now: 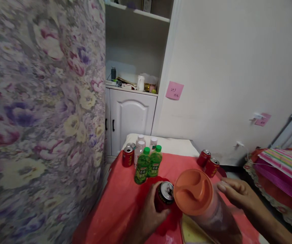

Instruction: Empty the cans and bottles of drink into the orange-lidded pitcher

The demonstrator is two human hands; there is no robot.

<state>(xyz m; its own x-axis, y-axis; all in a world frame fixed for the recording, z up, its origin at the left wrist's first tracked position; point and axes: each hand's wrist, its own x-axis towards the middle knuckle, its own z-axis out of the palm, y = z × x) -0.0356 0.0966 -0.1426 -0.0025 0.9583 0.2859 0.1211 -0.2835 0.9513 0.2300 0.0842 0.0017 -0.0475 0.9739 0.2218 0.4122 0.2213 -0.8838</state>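
Note:
My left hand [152, 210] is wrapped round a red drink can [165, 196], whose silver top faces up. Right beside that can stands a translucent pitcher [218, 217] with an orange lid [193, 192]. On the pitcher's far side is my right hand [234, 191], its fingers curled and thumb close to the forefinger; what they hold, if anything, is unclear. Two green-capped bottles [142, 166] with green labels stand beyond my left hand.
Clear white-capped bottles [138, 150] and red cans [128, 156] stand at the table's back left. Two more red cans [212, 167] are at the right edge. A yellow item [193, 230] lies under the pitcher. A floral curtain [44, 122] hangs on the left.

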